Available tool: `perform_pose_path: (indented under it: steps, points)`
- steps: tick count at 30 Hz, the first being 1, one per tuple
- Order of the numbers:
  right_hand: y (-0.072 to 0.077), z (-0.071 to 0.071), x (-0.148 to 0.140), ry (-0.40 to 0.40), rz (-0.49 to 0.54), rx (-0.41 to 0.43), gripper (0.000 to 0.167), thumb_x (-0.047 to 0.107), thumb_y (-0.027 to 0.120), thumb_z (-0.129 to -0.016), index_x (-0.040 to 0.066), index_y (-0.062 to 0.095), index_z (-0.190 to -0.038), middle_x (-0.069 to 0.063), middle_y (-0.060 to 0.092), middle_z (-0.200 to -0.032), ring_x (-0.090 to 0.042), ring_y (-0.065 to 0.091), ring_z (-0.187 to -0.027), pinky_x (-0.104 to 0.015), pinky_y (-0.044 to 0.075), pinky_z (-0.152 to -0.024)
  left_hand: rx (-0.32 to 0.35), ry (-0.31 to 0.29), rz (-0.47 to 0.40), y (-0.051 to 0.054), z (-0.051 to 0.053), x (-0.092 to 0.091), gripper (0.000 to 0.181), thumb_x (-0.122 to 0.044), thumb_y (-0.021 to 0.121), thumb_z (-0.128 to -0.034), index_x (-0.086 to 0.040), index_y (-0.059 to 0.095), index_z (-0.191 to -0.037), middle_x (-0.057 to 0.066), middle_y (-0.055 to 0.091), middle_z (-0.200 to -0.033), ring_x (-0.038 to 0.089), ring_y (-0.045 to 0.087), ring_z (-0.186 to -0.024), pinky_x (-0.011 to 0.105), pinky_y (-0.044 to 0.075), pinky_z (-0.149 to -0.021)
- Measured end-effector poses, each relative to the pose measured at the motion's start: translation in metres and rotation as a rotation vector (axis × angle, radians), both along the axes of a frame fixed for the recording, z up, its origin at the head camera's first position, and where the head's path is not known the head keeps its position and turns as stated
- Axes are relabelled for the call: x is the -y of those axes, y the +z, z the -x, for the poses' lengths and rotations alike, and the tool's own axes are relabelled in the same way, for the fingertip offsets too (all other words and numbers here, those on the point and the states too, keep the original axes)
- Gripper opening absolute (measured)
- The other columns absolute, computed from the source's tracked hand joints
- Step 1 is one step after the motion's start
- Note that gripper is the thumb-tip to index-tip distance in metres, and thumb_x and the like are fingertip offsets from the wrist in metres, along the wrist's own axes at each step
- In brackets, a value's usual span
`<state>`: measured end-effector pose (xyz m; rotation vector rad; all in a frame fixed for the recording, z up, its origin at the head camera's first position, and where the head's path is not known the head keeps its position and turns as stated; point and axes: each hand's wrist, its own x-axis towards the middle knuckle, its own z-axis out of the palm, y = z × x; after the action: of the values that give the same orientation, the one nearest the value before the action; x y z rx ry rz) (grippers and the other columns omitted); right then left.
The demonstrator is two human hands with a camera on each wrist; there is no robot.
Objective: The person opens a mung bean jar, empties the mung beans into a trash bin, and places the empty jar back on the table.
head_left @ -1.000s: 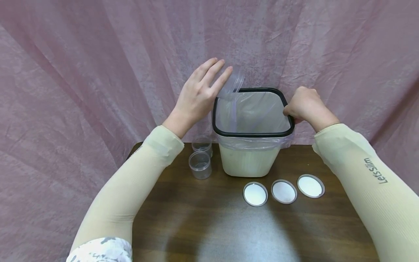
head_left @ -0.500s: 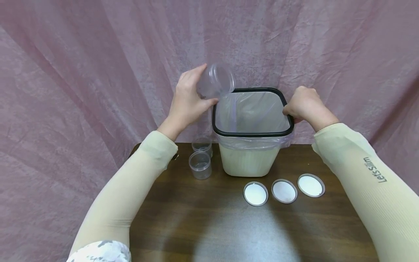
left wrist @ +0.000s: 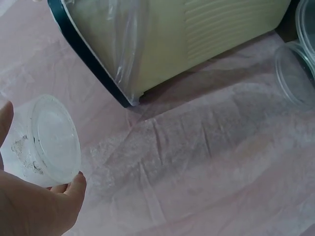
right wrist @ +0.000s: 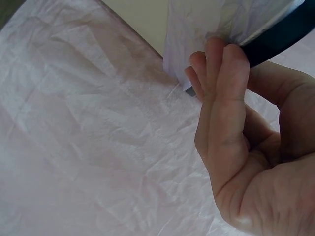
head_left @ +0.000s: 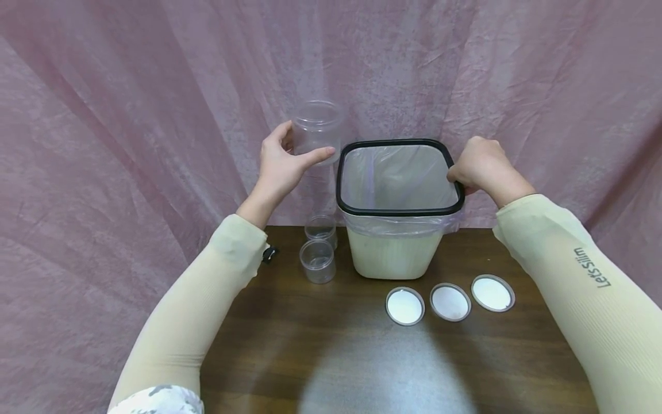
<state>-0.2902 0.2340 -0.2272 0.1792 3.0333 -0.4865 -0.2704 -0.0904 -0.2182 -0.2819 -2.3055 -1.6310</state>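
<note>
My left hand grips a clear plastic jar, held upright in the air left of the trash can. In the left wrist view the jar shows dark specks on its wall near the base. My right hand pinches the black rim of the cream trash can at its right side. A clear bag lines the can and folds over the rim. In the right wrist view my fingers press the bag's outer fold below the rim.
Two clear jars stand on the brown table, left of the can. Three round lids with white centres lie in front of it and to its right. A pink curtain hangs behind.
My left hand has drawn the jar left, away from above the can's opening, and turned it from tipped over to upright. My right hand has stayed on the rim.
</note>
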Motion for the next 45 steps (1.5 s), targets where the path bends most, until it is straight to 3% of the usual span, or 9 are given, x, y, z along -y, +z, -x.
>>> perform_pose_path:
  steps: [5, 11, 19, 24, 27, 33, 39, 45]
  points:
    - [0.001, -0.001, -0.003, 0.006, 0.008, 0.001, 0.043, 0.022, 0.064, -0.071, -0.012, 0.059, -0.097, -0.012, 0.064, -0.062, -0.036, 0.063, -0.081, -0.036, 0.051, -0.066, 0.006, 0.054, 0.001, -0.015, 0.011, 0.011, 0.077, -0.033, 0.087, -0.0614, -0.02, 0.051, -0.128, -0.002, 0.06, -0.121, 0.009, 0.054, -0.112, 0.028, 0.042, -0.1]
    - [0.003, -0.004, -0.006, -0.002, 0.067, 0.018, 0.045, 0.022, 0.065, -0.073, -0.013, 0.057, -0.101, -0.009, 0.066, -0.057, -0.023, 0.067, -0.06, -0.034, 0.05, -0.065, -0.019, 0.149, 0.035, -0.037, 0.018, 0.03, 0.083, -0.04, 0.086, -0.0595, -0.018, 0.047, -0.129, -0.003, 0.057, -0.125, 0.009, 0.052, -0.117, 0.028, 0.04, -0.102]
    - [0.002, -0.009, -0.012, -0.01, 0.117, 0.016, 0.045, 0.023, 0.064, -0.074, -0.01, 0.055, -0.103, -0.01, 0.068, -0.059, -0.019, 0.067, -0.053, -0.032, 0.049, -0.062, 0.041, 0.235, 0.076, -0.083, 0.01, 0.061, 0.085, -0.048, 0.083, -0.0611, -0.022, 0.042, -0.131, -0.003, 0.052, -0.13, 0.012, 0.047, -0.123, 0.03, 0.039, -0.104]
    - [-0.001, -0.011, -0.014, -0.01, 0.121, 0.008, 0.039, 0.025, 0.064, -0.074, -0.007, 0.059, -0.095, -0.008, 0.068, -0.058, -0.021, 0.067, -0.058, -0.031, 0.048, -0.056, 0.101, 0.275, 0.082, -0.122, 0.004, 0.085, 0.088, -0.05, 0.082, -0.0614, -0.022, 0.04, -0.133, -0.002, 0.049, -0.132, 0.015, 0.046, -0.125, 0.032, 0.04, -0.105]
    - [-0.002, -0.011, -0.015, -0.013, 0.118, -0.007, 0.033, 0.026, 0.064, -0.072, -0.003, 0.063, -0.087, -0.007, 0.068, -0.058, -0.024, 0.067, -0.065, -0.031, 0.047, -0.054, 0.119, 0.309, 0.096, -0.148, -0.003, 0.096, 0.088, -0.05, 0.083, -0.06, -0.022, 0.043, -0.133, -0.001, 0.052, -0.127, 0.016, 0.051, -0.118, 0.035, 0.044, -0.099]
    - [-0.003, -0.014, -0.017, -0.014, 0.105, -0.03, 0.027, 0.026, 0.066, -0.07, 0.0, 0.064, -0.079, -0.006, 0.067, -0.056, -0.027, 0.065, -0.069, -0.03, 0.046, -0.052, 0.164, 0.385, 0.201, -0.191, -0.015, 0.105, 0.087, -0.047, 0.085, -0.0585, -0.014, 0.048, -0.13, 0.004, 0.057, -0.118, 0.023, 0.053, -0.107, 0.042, 0.047, -0.088]
    - [-0.002, -0.015, -0.017, -0.008, 0.083, -0.041, 0.027, 0.026, 0.066, -0.07, 0.0, 0.065, -0.076, -0.006, 0.066, -0.055, -0.031, 0.064, -0.075, -0.03, 0.046, -0.053, 0.256, 0.383, 0.255, -0.223, -0.023, 0.11, 0.087, -0.043, 0.084, -0.0619, -0.011, 0.046, -0.133, 0.008, 0.055, -0.128, 0.028, 0.05, -0.118, 0.046, 0.044, -0.097]
    - [-0.002, -0.015, -0.017, -0.006, 0.079, -0.048, 0.028, 0.027, 0.067, -0.07, 0.0, 0.065, -0.076, -0.006, 0.066, -0.056, -0.033, 0.064, -0.077, -0.031, 0.046, -0.054, 0.353, 0.361, 0.261, -0.243, -0.026, 0.107, 0.087, -0.039, 0.085, -0.0625, -0.008, 0.045, -0.134, 0.011, 0.055, -0.128, 0.03, 0.05, -0.118, 0.047, 0.043, -0.098]
